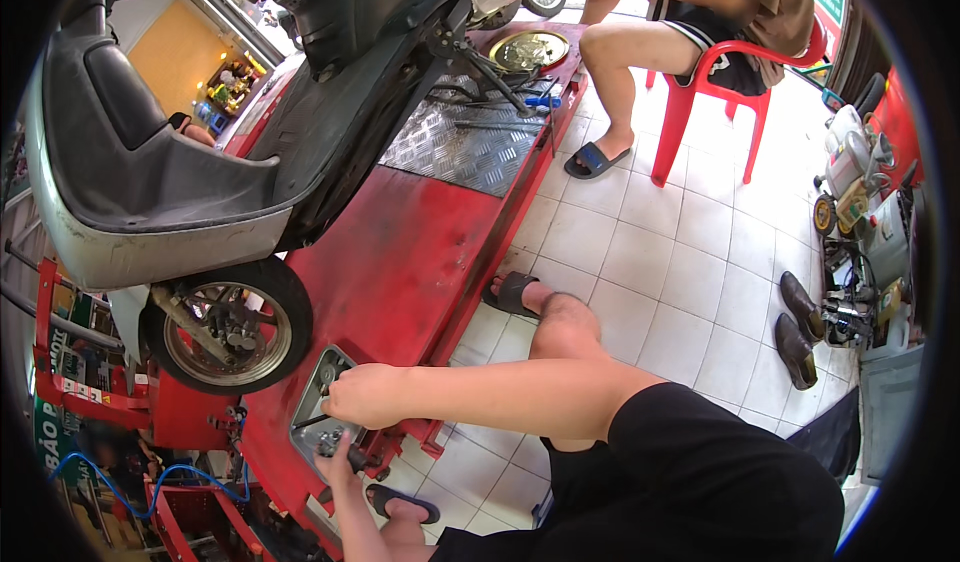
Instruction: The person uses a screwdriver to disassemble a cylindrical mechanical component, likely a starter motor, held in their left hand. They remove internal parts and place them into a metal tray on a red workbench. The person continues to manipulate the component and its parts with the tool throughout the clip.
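My right hand point(362, 396) is closed around a thin dark tool point(312, 422), whose shaft sticks out toward the left over a grey metal tray point(331, 356). Below it, my left hand point(341, 462) grips a small metal part point(327, 445); my fingers hide much of it, and its exact kind is unclear. A short dark cylindrical piece point(372, 459) shows beside that hand. Both hands are close together at the tray, which rests on the end of a red motorcycle lift table point(380, 252).
A grey scooter point(160, 162) stands on the lift, its wheel point(232, 327) near my hands. Another person point(700, 32) sits on a red plastic chair point(690, 112). Brown shoes point(797, 332) lie on the tiled floor, beside clustered bottles and parts. A blue hose point(150, 497) curls at lower left.
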